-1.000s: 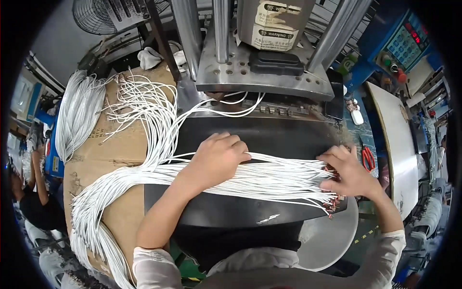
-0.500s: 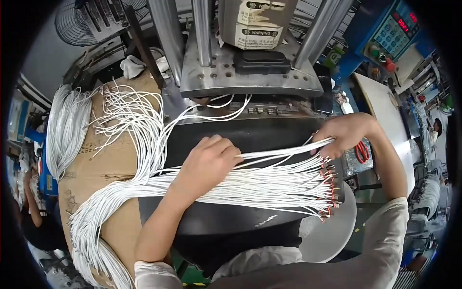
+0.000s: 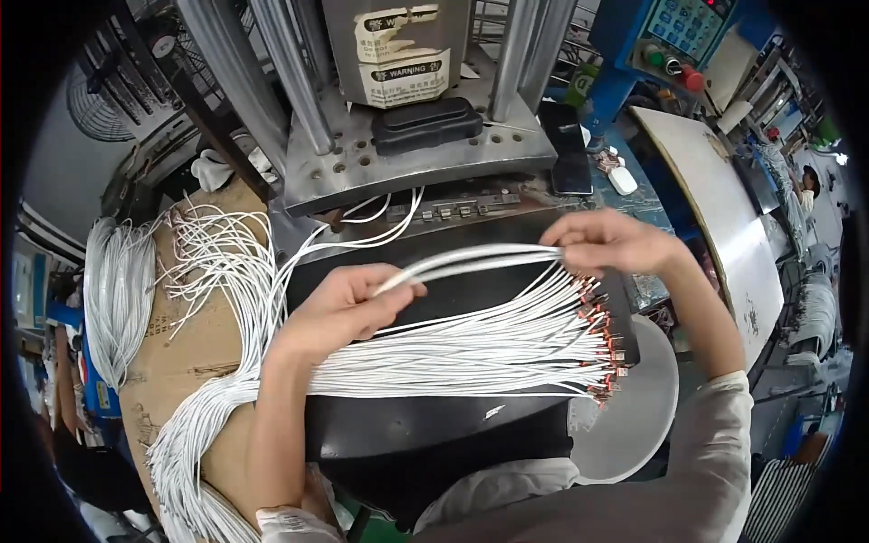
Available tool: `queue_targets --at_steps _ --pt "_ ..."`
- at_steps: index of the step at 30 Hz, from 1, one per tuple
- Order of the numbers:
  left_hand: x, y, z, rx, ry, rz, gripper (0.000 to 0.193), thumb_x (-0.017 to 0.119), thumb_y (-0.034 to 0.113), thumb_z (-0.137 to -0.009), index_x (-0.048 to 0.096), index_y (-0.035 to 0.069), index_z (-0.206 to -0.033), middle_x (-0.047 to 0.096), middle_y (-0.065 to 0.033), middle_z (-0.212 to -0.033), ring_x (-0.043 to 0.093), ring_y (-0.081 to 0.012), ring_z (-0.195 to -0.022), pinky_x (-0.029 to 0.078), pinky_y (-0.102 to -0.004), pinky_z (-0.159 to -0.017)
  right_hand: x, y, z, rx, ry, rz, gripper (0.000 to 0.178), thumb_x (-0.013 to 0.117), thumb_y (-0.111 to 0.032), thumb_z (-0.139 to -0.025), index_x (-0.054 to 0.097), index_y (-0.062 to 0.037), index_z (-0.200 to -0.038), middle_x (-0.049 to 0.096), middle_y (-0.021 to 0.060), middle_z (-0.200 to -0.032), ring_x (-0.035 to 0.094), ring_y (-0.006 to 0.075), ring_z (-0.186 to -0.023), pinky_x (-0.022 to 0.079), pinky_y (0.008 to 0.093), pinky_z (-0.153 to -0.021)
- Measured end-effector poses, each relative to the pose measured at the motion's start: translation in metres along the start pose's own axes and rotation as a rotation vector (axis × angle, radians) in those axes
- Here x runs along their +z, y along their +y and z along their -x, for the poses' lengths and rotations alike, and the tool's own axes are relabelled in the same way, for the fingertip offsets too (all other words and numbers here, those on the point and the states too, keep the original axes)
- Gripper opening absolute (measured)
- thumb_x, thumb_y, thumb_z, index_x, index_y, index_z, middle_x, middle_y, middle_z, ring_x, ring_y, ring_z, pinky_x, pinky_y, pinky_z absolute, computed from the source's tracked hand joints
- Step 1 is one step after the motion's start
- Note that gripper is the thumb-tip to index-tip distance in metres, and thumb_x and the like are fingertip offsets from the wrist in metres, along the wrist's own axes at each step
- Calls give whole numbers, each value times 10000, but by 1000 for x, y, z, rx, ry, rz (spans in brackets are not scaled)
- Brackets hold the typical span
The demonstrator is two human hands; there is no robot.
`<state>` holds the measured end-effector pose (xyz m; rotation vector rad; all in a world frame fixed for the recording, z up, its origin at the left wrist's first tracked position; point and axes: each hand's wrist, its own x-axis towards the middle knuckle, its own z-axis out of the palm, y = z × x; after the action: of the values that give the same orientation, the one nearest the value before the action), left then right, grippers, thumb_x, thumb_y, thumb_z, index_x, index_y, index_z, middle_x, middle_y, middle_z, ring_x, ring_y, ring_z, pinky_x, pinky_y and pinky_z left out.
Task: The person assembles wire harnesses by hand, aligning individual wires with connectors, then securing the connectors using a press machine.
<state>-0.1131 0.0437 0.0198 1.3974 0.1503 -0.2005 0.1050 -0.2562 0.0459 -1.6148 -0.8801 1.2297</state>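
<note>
Left fingers (image 3: 378, 312) and right fingers (image 3: 588, 256) were closed around white cables (image 3: 480, 254), seemingly light, springy, best held just behind their ends.

We see white cables (image 3: 462, 357) sheathed in smooth, faintly glossy plastic. Work surface (image 3: 407, 434): black, soft sheen, one scuffed pale mark. Cardboard (image 3: 195, 353): matt brown, papery. Press plate (image 3: 425, 172): bare grey metal, worn; steel column (image 3: 297, 81) polished, shiny. We find the label (image 3: 398, 86) papery, torn; the right sleeve (image 3: 715, 434) matt, creased cloth.
</note>
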Motion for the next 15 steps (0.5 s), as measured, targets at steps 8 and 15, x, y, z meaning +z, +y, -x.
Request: queue_targets --at_steps 8,15 --pt "133 -12 -79 -73 -258 246 223 540 208 -1032 634 5 -1037 539 18 -769 449 -49 -630 377 -215 -586 -26 -3 -17 -256 103 41 394 592 -353 -993 664 15 -1114 657 122 -1104 613 163 -985 494 286 -831" --pt "70 -20 -47 -97 11 69 229 522 179 -1039 587 13 -1182 566 -11 -862 486 -70 -679 410 -226 -622 26 3 -77 -210 283 723 514 564 -419 -981 569 0 -1280 568 208 -1325 581 293 -1169 459 365 -970"
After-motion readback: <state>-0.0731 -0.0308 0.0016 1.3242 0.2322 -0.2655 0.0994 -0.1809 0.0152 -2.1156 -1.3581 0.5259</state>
